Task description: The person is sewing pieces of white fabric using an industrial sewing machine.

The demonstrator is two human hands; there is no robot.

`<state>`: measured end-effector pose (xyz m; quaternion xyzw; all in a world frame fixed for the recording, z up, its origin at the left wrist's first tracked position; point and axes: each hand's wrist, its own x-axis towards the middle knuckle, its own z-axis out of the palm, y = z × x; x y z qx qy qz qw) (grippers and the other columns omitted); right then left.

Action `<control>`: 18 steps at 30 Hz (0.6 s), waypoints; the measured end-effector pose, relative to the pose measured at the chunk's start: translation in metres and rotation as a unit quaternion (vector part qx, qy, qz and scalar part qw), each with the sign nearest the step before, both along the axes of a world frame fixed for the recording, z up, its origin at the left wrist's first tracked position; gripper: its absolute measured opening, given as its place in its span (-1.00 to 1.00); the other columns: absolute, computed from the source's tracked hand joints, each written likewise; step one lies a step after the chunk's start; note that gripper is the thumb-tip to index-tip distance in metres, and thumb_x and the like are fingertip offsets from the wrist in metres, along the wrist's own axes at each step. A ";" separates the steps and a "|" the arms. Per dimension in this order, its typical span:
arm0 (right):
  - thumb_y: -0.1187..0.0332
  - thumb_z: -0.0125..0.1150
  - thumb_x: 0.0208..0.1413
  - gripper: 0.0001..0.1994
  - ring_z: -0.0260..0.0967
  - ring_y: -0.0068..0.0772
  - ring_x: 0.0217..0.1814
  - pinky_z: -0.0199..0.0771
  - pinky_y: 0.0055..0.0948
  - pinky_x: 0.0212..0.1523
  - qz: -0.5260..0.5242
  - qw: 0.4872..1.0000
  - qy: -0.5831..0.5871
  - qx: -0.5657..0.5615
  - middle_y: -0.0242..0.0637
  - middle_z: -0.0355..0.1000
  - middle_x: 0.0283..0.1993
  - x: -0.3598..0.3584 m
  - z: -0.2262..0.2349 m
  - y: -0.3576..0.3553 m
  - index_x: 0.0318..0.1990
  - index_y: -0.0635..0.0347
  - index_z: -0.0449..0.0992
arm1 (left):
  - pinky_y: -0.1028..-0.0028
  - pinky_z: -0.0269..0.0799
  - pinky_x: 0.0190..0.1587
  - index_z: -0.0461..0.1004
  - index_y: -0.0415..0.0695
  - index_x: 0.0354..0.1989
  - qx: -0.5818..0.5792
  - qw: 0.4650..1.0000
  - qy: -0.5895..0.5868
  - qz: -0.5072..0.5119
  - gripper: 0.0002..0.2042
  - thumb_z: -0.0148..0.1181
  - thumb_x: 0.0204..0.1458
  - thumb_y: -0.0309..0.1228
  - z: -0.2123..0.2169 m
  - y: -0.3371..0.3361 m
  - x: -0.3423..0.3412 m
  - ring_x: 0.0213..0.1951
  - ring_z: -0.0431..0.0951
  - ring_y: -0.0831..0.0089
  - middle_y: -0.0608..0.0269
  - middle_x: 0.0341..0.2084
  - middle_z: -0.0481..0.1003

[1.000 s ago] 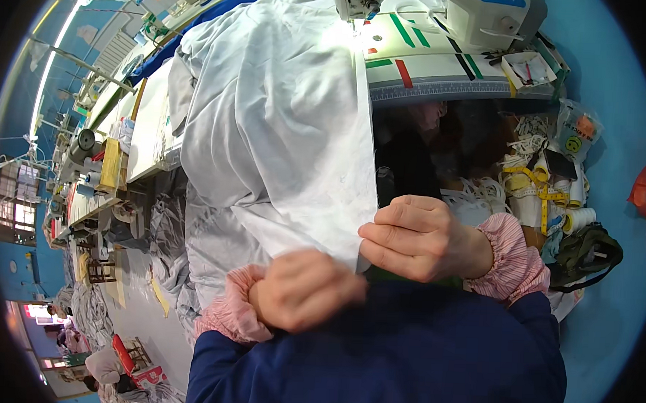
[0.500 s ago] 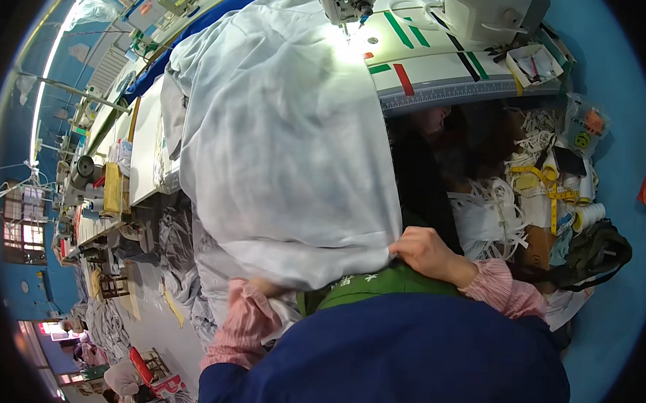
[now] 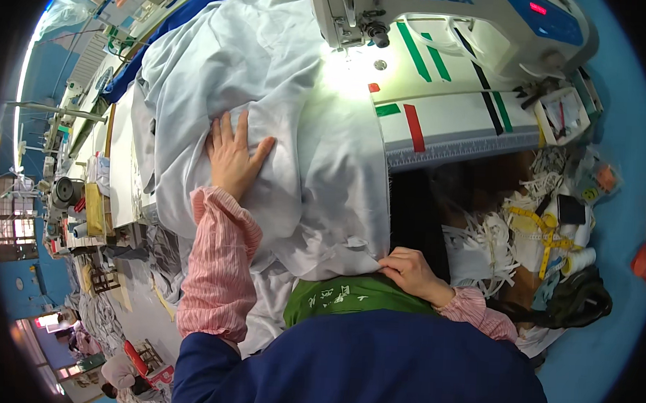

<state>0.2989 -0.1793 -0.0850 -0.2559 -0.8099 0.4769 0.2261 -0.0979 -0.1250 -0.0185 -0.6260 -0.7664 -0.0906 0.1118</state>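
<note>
A large piece of pale grey fabric (image 3: 267, 149) drapes from the sewing machine table down over my lap. My left hand (image 3: 235, 154) lies flat on it, fingers spread, pressing its left part. At the fabric's lower right corner, my right hand (image 3: 408, 272) pinches the edge between thumb and fingers. The far edge of the cloth lies under the lit head of the sewing machine (image 3: 356, 23); whether the needle is in the cloth cannot be made out.
Coloured tape strips and a ruler (image 3: 462, 150) mark the machine table's front edge. To the right are a small white box (image 3: 561, 118), a yellow measuring tape (image 3: 546, 236), thread spools (image 3: 578, 262) and white strips (image 3: 479, 255). Other worktables stand at left; a person (image 3: 124, 373) bends far behind.
My left hand has moved from the fabric's lower left edge up onto its middle and now lies flat. My right hand still pinches the corner. The view has shifted, with the machine appearing larger.
</note>
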 end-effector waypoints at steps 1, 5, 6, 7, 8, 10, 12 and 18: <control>0.52 0.31 -0.09 -0.86 0.48 -0.21 -0.33 0.50 -0.34 -0.31 0.003 1.000 0.001 0.000 -0.20 0.54 -0.39 -0.002 0.001 0.005 -0.31 0.30 0.58 | 0.01 -0.16 0.35 0.10 -0.02 0.37 -0.038 0.999 -0.012 0.030 -0.24 -0.01 0.09 0.19 0.003 0.008 -0.002 0.37 -0.02 -0.13 -0.19 0.34 0.03; 0.55 0.31 -0.10 -0.85 0.48 -0.23 -0.33 0.50 -0.36 -0.32 -0.006 1.000 0.015 0.002 -0.21 0.54 -0.39 -0.010 0.004 0.026 -0.31 0.31 0.57 | -0.02 -0.17 0.34 0.09 -0.08 0.37 -0.066 0.997 -0.013 0.035 -0.26 -0.03 0.13 0.15 0.009 0.042 -0.016 0.37 -0.04 -0.14 -0.27 0.33 0.01; 0.55 0.31 -0.10 -0.85 0.48 -0.23 -0.33 0.50 -0.37 -0.32 -0.013 1.000 0.016 -0.001 -0.21 0.54 -0.38 -0.012 0.005 0.030 -0.30 0.31 0.57 | -0.02 -0.17 0.34 0.09 -0.08 0.37 -0.062 0.998 -0.010 0.030 -0.26 -0.03 0.13 0.15 0.009 0.049 -0.021 0.37 -0.03 -0.14 -0.28 0.33 0.01; 0.55 0.31 -0.10 -0.85 0.48 -0.23 -0.33 0.50 -0.37 -0.32 -0.011 1.000 0.022 0.003 -0.21 0.54 -0.38 -0.015 0.006 0.034 -0.30 0.31 0.57 | -0.02 -0.17 0.34 0.09 -0.09 0.37 -0.055 0.998 -0.013 0.024 -0.26 -0.03 0.12 0.15 0.008 0.056 -0.026 0.37 -0.03 -0.14 -0.28 0.33 0.01; 0.56 0.32 -0.12 -0.83 0.48 -0.23 -0.34 0.50 -0.38 -0.33 -0.014 0.999 0.031 0.011 -0.22 0.54 -0.38 -0.018 0.007 0.038 -0.30 0.31 0.57 | -0.01 -0.17 0.34 0.09 -0.10 0.37 -0.051 0.999 -0.009 0.014 -0.26 -0.04 0.13 0.15 0.007 0.062 -0.033 0.37 -0.03 -0.15 -0.30 0.33 0.01; 0.58 0.33 -0.14 -0.82 0.48 -0.24 -0.34 0.50 -0.39 -0.34 -0.018 0.999 0.038 0.015 -0.22 0.54 -0.38 -0.024 0.009 0.046 -0.30 0.31 0.57 | -0.01 -0.18 0.35 0.09 -0.10 0.37 -0.062 0.998 -0.003 0.012 -0.26 -0.04 0.13 0.15 0.003 0.076 -0.045 0.37 -0.03 -0.15 -0.30 0.33 0.01; 0.63 0.35 -0.22 -0.80 0.48 -0.22 -0.36 0.49 -0.39 -0.39 -0.037 0.997 0.057 0.029 -0.21 0.55 -0.39 -0.029 0.013 0.054 -0.34 0.28 0.58 | 0.00 -0.17 0.35 0.07 -0.08 0.38 -0.044 0.999 0.006 -0.009 -0.25 -0.05 0.13 0.15 0.002 0.090 -0.055 0.37 -0.03 -0.16 -0.31 0.33 0.01; 0.70 0.29 -0.31 -0.74 0.48 -0.24 -0.36 0.50 -0.39 -0.38 -0.063 0.994 0.055 0.067 -0.25 0.54 -0.40 -0.041 0.026 0.076 -0.35 0.25 0.57 | 0.02 -0.14 0.35 0.03 -0.03 0.40 -0.071 0.997 0.021 -0.011 -0.25 -0.09 0.13 0.17 0.004 0.138 -0.076 0.37 -0.03 -0.17 -0.30 0.34 0.00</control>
